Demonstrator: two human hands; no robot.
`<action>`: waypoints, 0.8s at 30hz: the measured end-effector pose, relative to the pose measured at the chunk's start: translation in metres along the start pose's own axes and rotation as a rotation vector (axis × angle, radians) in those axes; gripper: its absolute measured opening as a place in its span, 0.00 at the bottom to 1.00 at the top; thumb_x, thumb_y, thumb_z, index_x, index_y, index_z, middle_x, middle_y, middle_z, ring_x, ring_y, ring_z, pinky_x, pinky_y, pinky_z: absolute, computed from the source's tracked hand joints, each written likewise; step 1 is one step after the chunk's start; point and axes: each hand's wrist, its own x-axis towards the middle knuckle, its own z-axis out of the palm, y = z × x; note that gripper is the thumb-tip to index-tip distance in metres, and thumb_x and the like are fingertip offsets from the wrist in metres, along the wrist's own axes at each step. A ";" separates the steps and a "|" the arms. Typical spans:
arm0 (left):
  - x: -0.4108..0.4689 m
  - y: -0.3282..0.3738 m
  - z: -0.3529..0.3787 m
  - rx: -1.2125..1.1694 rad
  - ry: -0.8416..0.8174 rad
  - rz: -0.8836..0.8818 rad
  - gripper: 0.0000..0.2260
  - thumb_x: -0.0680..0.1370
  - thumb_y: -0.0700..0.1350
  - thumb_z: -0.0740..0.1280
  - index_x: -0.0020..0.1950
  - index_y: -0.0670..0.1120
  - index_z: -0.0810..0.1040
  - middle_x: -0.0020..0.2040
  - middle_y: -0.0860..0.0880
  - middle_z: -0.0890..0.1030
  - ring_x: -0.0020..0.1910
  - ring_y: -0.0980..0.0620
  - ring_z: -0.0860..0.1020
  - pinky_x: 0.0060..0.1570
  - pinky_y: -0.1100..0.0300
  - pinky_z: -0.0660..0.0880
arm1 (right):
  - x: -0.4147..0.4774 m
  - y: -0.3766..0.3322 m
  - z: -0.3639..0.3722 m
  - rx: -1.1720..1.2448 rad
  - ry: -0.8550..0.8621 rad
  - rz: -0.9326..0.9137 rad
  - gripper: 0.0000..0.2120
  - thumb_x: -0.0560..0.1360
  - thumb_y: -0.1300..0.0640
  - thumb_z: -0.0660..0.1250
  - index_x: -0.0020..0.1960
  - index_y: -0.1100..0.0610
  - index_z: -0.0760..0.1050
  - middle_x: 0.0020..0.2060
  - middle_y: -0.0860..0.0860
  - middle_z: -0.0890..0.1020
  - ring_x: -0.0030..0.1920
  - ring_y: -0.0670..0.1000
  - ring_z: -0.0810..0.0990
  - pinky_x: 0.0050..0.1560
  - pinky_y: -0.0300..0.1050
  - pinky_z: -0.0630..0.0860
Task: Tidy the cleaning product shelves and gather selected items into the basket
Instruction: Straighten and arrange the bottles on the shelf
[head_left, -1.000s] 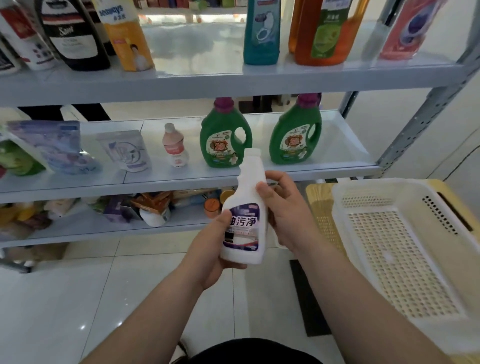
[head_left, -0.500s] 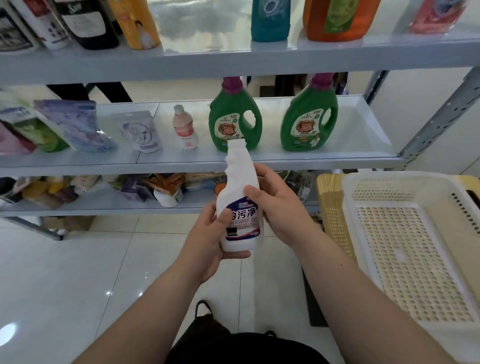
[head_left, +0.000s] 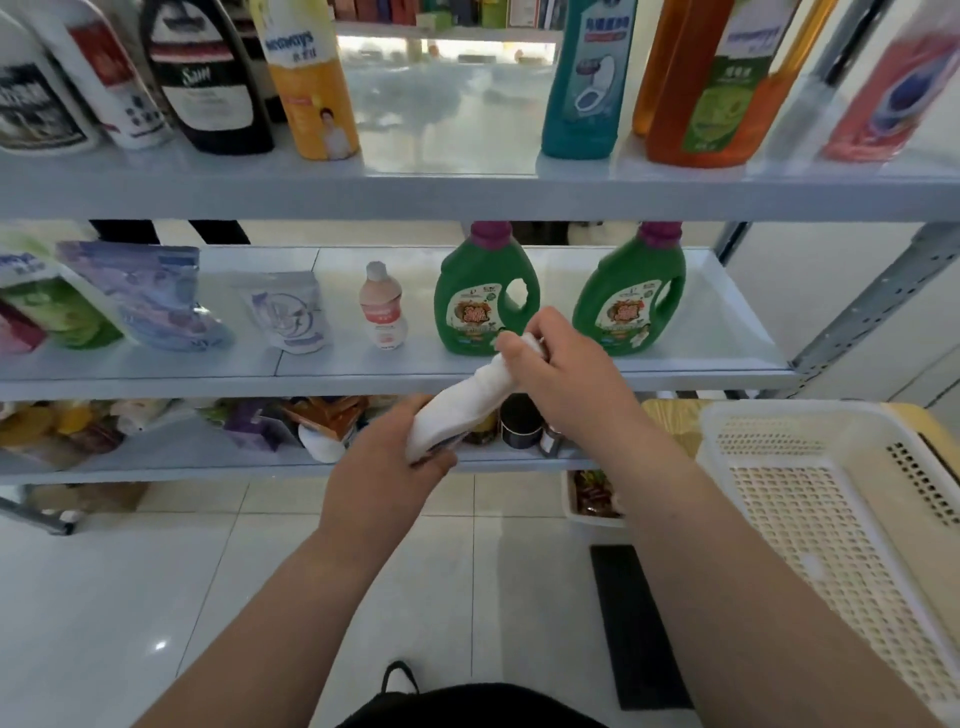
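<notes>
The gathering looks barely begun. The white perforated basket (head_left: 779, 413) on the right shows nothing inside, as far as I can see into it. The white cleaner bottle (head_left: 462, 410) is not yet in it: it hangs tilted in front of the middle shelf (head_left: 363, 382), the left hand (head_left: 384, 467) wrapped round its base and the right hand (head_left: 561, 374) curled about its neck. Two green detergent jugs (head_left: 480, 301) and several pouches are on that shelf.

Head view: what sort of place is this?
Probably a shop aisle or a mock store. It has open metal shelving stocked with cleaning products such as green detergent jugs and refill pouches, with a white basket alongside.
</notes>
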 end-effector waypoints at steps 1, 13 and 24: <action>0.008 -0.003 -0.006 0.035 0.007 0.040 0.25 0.73 0.52 0.77 0.65 0.63 0.71 0.50 0.62 0.77 0.48 0.62 0.72 0.42 0.67 0.69 | 0.008 -0.007 0.001 -0.077 0.006 0.008 0.14 0.82 0.39 0.58 0.45 0.49 0.67 0.36 0.48 0.76 0.36 0.48 0.74 0.34 0.47 0.65; 0.085 -0.029 -0.087 -0.443 -0.400 -0.044 0.28 0.61 0.55 0.81 0.54 0.78 0.75 0.46 0.62 0.84 0.42 0.58 0.84 0.32 0.56 0.83 | 0.060 -0.090 -0.004 -0.345 0.225 -0.491 0.16 0.83 0.45 0.51 0.39 0.50 0.64 0.28 0.41 0.66 0.30 0.50 0.68 0.32 0.47 0.62; 0.121 -0.024 -0.113 -0.522 -0.123 0.065 0.16 0.69 0.69 0.70 0.54 0.72 0.72 0.48 0.63 0.82 0.44 0.57 0.83 0.33 0.56 0.81 | 0.093 -0.134 0.019 0.255 0.325 -0.164 0.16 0.78 0.35 0.62 0.50 0.47 0.78 0.41 0.52 0.79 0.39 0.46 0.78 0.42 0.45 0.76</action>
